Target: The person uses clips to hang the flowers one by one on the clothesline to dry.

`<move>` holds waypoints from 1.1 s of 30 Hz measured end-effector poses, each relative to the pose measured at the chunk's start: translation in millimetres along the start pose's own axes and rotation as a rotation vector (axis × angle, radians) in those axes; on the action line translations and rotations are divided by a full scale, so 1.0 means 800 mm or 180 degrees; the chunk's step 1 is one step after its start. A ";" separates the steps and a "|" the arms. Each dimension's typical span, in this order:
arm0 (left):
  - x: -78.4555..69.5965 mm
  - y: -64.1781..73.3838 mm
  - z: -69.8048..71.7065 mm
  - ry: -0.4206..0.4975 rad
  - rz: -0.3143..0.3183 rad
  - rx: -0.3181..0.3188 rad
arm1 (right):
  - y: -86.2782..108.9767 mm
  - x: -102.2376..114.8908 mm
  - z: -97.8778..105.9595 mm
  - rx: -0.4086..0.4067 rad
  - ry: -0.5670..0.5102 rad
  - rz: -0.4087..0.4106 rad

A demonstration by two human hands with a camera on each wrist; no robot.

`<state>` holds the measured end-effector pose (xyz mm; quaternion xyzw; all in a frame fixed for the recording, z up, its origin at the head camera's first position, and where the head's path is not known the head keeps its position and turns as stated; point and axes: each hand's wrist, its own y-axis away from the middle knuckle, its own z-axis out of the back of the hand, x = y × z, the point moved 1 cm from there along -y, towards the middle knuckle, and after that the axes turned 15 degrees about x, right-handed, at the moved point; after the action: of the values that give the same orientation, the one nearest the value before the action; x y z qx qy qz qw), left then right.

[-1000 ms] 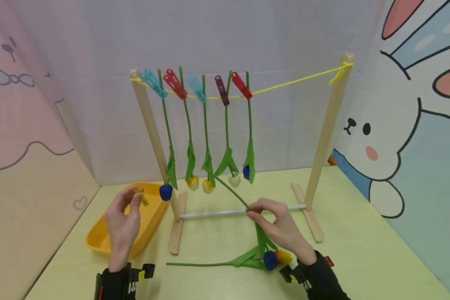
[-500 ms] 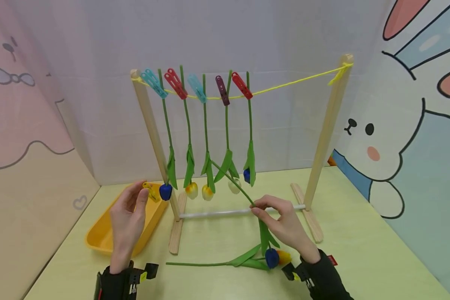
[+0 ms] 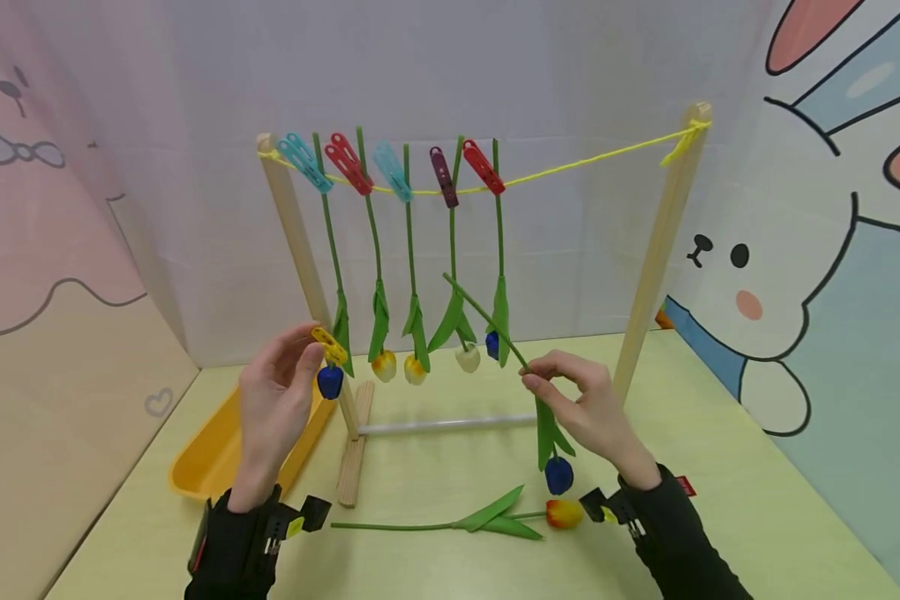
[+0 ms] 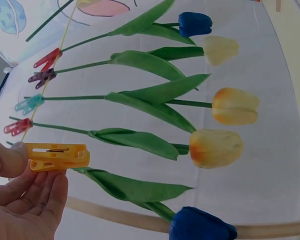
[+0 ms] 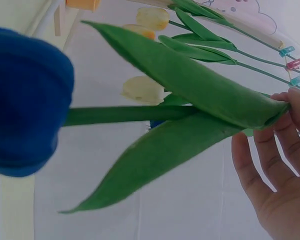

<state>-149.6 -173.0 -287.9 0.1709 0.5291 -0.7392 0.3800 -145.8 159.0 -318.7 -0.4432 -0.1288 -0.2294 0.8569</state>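
My left hand (image 3: 279,408) pinches a yellow clothespin (image 4: 60,156) between thumb and fingers, in front of the leftmost hanging flower. In my right hand (image 3: 588,408), thumb and fingertips grip the stem of a blue artificial tulip (image 5: 25,102), its bloom pointing down and its stem slanting up to the left. Several tulips hang bloom-down from a yellow string (image 3: 592,159), each held by a clothespin: light blue (image 3: 305,165), red (image 3: 348,166), light blue, purple (image 3: 443,177) and red (image 3: 483,167). A yellow-orange tulip (image 3: 564,514) lies on the table below my right hand.
Two wooden posts (image 3: 662,250) hold the string, joined low down by a white rod (image 3: 450,425). A yellow tray (image 3: 202,467) stands at the left, partly behind my left hand. Printed curtains (image 3: 795,275) close off the back and sides of the table (image 3: 435,571).
My left hand has moved right and up with the yellow clothespin. My right hand has moved right and up with the blue tulip, lifting its bloom away from the lying tulip.
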 end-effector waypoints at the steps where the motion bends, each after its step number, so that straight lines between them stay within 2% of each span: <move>1: -0.003 -0.003 -0.001 0.0003 -0.0046 0.0012 | -0.003 0.000 0.003 -0.0020 -0.0023 0.0014; 9: -0.034 -0.032 -0.011 0.0032 -0.0294 0.0116 | -0.025 0.005 0.029 -0.0207 0.0019 0.0082; 15: -0.053 -0.053 -0.017 0.0061 -0.0469 0.0137 | -0.035 0.005 0.042 -0.0311 0.0032 -0.0014; 22: -0.060 -0.069 -0.019 0.0311 -0.0414 0.0189 | -0.042 0.005 0.051 -0.0402 0.0001 -0.0065; 28: -0.061 -0.078 -0.017 0.0350 -0.0334 0.0205 | -0.046 0.007 0.057 -0.0509 0.0016 -0.0146; 33: -0.071 -0.090 -0.018 0.0381 -0.0295 0.0221 | -0.048 0.010 0.059 -0.0562 -0.0102 -0.0175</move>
<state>-167.8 -127.2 -209.1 0.2032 0.5322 -0.7624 0.3069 -159.4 176.6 -261.5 -0.5169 -0.1339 -0.2561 0.8058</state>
